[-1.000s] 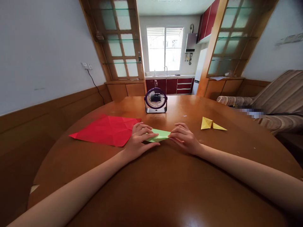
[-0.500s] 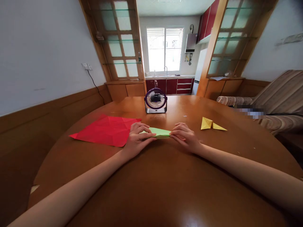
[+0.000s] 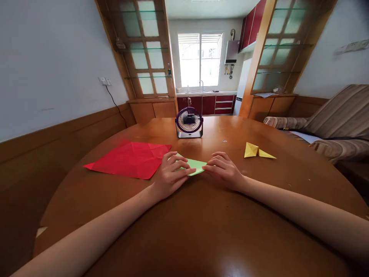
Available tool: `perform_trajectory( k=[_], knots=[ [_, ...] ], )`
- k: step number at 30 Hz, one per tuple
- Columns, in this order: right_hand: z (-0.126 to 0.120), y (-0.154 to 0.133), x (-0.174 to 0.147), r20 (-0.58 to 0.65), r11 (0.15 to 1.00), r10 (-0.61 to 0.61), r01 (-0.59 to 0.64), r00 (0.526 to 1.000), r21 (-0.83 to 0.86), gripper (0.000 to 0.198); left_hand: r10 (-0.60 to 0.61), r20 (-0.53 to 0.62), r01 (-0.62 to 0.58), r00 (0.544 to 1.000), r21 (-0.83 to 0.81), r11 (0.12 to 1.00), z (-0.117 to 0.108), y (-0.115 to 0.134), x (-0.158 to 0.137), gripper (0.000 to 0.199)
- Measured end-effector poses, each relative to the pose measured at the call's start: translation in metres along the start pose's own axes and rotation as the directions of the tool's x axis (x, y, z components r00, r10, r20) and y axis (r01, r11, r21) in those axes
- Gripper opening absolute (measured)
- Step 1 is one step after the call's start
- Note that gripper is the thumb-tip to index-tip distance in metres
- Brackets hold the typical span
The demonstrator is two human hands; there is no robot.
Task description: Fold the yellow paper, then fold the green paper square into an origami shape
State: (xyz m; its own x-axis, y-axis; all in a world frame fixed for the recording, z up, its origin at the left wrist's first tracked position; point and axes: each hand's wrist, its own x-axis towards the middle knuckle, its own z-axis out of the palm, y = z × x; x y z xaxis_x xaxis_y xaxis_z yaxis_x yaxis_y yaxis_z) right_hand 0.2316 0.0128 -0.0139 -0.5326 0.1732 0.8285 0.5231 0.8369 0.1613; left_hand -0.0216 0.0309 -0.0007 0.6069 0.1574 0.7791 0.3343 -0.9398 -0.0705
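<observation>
A piece of light green folded paper (image 3: 196,166) lies between my two hands at the middle of the table, partly hidden under the left fingers. My left hand (image 3: 173,173) grips its left part, fingers bent over the top. At the paper's right corner, my right hand (image 3: 223,169) pinches the tip between thumb and fingers. Just left of my left hand a large creased sheet of red paper (image 3: 127,159) is spread out, one edge close to the fingers. Farther right sits a folded yellow paper piece (image 3: 252,150) with pointed ends.
A small purple fan (image 3: 189,122) stands upright beyond my hands on the round wooden table (image 3: 184,231). A striped armchair (image 3: 340,115) is off to the right. Behind the table are wooden cabinets with glass shelves and a kitchen window.
The green paper has tilted flatter, so more of its upper face shows, and it has come slightly nearer me. My left fingers have shifted over it; the right hand still pinches the corner.
</observation>
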Motion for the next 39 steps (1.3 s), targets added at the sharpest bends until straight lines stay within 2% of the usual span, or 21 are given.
perform_trajectory(
  k=[5,7,10,13,16,19,22,25,28,32,36,39],
  knots=[
    [0.002,0.003,0.0,-0.006,0.996,0.047,-0.047,0.999,-0.072,0.016,-0.008,-0.086,0.01,0.996,0.022,1.0,-0.004,-0.002,0.001,0.027],
    [0.002,0.005,-0.001,-0.014,0.995,0.042,-0.043,0.999,-0.086,0.016,-0.015,-0.088,0.019,0.996,0.041,0.999,-0.002,-0.003,0.001,0.026],
    [0.002,0.006,-0.002,0.008,0.993,-0.002,0.003,1.0,-0.117,0.017,-0.041,-0.009,0.041,0.999,0.067,0.997,0.002,-0.004,0.0,0.027],
    [0.001,0.006,-0.002,0.046,0.983,-0.048,0.055,0.998,-0.175,0.016,-0.121,0.077,0.113,0.99,0.107,0.988,0.005,-0.005,-0.001,0.03],
    [0.0,0.006,-0.001,0.059,0.982,-0.051,0.061,0.997,-0.18,0.017,-0.243,0.168,0.224,0.955,0.125,0.967,0.008,-0.005,-0.002,0.051],
    [0.0,0.005,-0.002,0.082,0.988,-0.041,0.053,0.996,-0.146,0.02,-0.302,0.222,0.292,0.927,0.076,0.953,0.01,-0.005,-0.003,0.065],
    [0.001,0.004,-0.003,0.106,0.99,-0.014,0.029,0.994,-0.135,0.02,-0.291,0.19,0.289,0.938,0.039,0.957,0.01,-0.007,-0.004,0.061],
    [0.002,0.002,-0.003,0.108,0.995,0.068,-0.059,0.992,-0.083,0.022,-0.243,0.123,0.243,0.962,0.015,0.97,0.009,-0.008,-0.005,0.049],
    [0.002,0.0,-0.001,0.115,0.983,0.158,-0.168,0.981,0.08,0.027,-0.214,0.073,0.215,0.974,-0.005,0.977,0.008,-0.009,-0.005,0.041],
    [-0.001,-0.003,0.002,0.112,0.921,0.245,-0.267,0.963,0.283,0.029,-0.197,0.027,0.198,0.98,-0.047,0.979,0.006,-0.008,-0.006,0.034],
    [-0.002,-0.005,0.003,0.066,0.915,0.257,-0.265,0.964,0.305,0.027,-0.149,-0.025,0.143,0.989,-0.159,0.977,0.007,-0.005,-0.007,0.03],
    [-0.002,-0.007,0.002,0.024,0.937,0.23,-0.228,0.973,0.264,0.024,-0.187,-0.068,0.17,0.98,-0.206,0.964,0.008,-0.003,-0.005,0.032]
  ],
)
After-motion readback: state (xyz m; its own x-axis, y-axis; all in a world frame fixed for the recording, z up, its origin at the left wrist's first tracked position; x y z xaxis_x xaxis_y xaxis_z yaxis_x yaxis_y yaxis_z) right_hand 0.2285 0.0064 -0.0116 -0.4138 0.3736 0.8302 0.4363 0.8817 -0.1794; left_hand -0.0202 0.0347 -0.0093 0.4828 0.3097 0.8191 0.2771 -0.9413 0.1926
